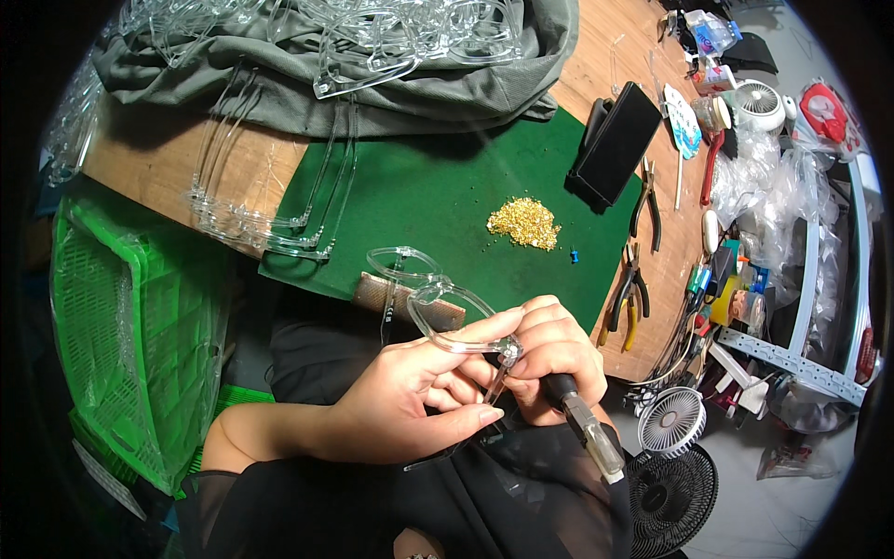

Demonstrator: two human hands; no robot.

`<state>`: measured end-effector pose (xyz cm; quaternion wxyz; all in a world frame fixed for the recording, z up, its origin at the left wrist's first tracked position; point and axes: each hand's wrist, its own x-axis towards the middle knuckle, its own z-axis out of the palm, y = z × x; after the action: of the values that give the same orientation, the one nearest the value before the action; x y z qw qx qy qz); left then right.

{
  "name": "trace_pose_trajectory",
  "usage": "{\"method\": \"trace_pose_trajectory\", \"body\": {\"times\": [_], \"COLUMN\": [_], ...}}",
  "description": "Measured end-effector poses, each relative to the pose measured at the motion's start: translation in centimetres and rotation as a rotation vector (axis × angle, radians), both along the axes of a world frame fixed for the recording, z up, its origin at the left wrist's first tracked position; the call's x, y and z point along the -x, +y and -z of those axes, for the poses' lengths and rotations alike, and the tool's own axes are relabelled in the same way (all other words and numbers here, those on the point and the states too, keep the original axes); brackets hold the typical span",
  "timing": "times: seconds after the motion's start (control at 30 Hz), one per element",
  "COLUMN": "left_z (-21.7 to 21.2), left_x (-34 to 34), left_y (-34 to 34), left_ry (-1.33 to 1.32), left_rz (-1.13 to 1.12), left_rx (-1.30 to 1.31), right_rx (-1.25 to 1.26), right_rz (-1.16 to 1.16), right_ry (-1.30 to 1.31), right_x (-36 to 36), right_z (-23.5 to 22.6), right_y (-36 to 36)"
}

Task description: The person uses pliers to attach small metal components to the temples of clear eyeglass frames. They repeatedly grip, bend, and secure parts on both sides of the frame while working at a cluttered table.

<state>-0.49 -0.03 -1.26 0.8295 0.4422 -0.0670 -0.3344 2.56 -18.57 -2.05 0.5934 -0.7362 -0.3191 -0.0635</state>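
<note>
My left hand [400,396] is closed on a clear plastic eyeglass frame [461,303], pinching it near one hinge. The frame's rims stick out up and to the left, above the bench's near edge. My right hand [559,359] meets it at the hinge, its fingers curled round a slim hand tool [593,436] with a black grip and a metal body. The tool's working tip is hidden by my fingers. Just beyond the frame lies a tan block [408,300] at the mat's edge. A heap of tiny gold-coloured parts [524,224] sits farther back on the green mat [419,177].
Clear frames [419,42] are piled on a grey cloth [279,98]; several more [270,233] stand left of the mat. A black phone-like slab [615,144] and pliers [629,293] lie right. Green crates [140,335] flank the left, fans [670,421] the right.
</note>
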Motion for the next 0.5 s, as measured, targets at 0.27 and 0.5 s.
{"method": "trace_pose_trajectory", "body": {"times": [0.27, 0.5], "left_z": [-0.17, -0.02], "left_x": [-0.13, -0.22], "left_y": [0.11, 0.21], "left_ry": [0.002, -0.013], "left_rz": [0.019, 0.032], "left_rx": [-0.041, -0.024], "right_rx": [-0.047, -0.005], "right_rz": [0.019, -0.019], "right_ry": [0.02, 0.008], "right_x": [0.26, -0.18], "right_z": [0.28, -0.08], "right_y": [0.17, 0.02]}}
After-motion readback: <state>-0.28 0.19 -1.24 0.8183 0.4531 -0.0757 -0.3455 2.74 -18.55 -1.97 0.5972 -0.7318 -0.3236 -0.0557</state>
